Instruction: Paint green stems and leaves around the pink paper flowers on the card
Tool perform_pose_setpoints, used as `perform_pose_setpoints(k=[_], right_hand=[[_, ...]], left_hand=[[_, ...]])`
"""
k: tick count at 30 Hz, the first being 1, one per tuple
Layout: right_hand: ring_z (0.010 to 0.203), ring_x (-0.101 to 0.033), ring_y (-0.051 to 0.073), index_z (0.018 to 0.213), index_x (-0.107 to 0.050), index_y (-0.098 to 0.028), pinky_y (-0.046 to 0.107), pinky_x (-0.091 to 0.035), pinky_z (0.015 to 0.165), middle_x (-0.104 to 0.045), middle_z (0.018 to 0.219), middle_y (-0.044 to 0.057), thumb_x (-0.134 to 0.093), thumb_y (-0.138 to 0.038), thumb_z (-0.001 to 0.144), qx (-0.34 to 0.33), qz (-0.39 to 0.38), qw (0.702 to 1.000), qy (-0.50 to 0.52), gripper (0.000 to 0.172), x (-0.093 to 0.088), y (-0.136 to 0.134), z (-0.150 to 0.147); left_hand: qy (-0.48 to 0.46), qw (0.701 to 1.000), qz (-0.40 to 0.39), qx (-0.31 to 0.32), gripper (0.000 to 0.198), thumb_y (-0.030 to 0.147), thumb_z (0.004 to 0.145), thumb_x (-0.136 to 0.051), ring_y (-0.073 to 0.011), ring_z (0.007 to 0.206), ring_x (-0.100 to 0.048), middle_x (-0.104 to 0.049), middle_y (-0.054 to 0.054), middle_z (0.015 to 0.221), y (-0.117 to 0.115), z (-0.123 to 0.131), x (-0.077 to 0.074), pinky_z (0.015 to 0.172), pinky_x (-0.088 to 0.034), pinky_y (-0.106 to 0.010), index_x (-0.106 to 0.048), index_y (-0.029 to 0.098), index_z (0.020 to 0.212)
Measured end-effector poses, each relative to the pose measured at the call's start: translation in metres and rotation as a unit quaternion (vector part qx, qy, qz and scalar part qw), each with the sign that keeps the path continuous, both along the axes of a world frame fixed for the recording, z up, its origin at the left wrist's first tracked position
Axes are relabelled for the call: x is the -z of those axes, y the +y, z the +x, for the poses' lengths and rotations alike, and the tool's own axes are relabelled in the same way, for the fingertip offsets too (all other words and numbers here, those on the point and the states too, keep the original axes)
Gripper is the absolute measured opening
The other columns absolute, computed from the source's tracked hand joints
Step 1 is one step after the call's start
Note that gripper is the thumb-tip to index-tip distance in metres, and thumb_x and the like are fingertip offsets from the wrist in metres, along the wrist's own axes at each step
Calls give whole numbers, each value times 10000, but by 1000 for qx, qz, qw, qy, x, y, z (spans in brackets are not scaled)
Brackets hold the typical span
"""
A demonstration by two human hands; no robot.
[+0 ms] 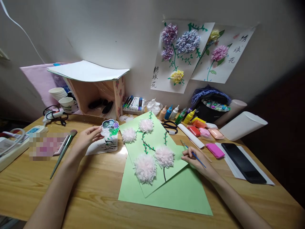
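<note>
My left hand (91,136) pinches the edge of a small flower-shaped paint palette (110,128) with dark, purple and green paint in its wells. Below the palette lies a white paper (100,148) with black and green paint marks. In my right hand (194,159) is a thin blue paintbrush (198,158), its tip pointing up and left. That hand is over the right corner of a light green sheet (133,127), which bears several fluffy pale pink paper flowers (145,168) and painted dark stems with green leaves. Another green sheet (166,202) lies under it.
Paint bottles (175,112), black-handled scissors (170,126) and coloured clay packs (194,131) line the back. A phone (243,162) lies right; a large brush (64,151) and power strip (21,149) lie left. Markers (134,104) stand by a pink box (95,95). Flower pictures (182,60) hang on the wall.
</note>
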State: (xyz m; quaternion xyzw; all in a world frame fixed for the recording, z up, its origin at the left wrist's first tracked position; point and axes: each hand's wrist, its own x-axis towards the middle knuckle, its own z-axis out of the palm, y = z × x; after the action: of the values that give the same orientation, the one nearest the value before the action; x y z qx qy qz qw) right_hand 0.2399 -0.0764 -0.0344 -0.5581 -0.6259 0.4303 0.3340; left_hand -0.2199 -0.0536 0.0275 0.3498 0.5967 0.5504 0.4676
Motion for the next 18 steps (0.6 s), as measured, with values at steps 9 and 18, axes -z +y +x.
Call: perform_pose_setpoints(k=[9, 18], right_hand=[[754, -533, 166, 670, -318, -220, 279, -400, 671, -606, 813, 24, -680, -437, 760, -103, -35, 994, -3, 432, -2, 33, -4], [722, -555, 167, 640, -348, -213, 282, -423, 642, -652, 813, 53, -726, -516, 692, -132, -8, 991, -4, 488, -1, 82, -26]], left_hand=[[-26, 988, 97, -115, 250, 295, 573, -806, -155, 702, -686, -740, -48, 775, -9, -44, -11, 700, -572, -219, -707, 157, 756], [-48, 989, 72, -121, 219, 227, 597, -774, -122, 654, -671, -727, -27, 739, -8, -40, -10, 683, -562, -208, -699, 138, 783]])
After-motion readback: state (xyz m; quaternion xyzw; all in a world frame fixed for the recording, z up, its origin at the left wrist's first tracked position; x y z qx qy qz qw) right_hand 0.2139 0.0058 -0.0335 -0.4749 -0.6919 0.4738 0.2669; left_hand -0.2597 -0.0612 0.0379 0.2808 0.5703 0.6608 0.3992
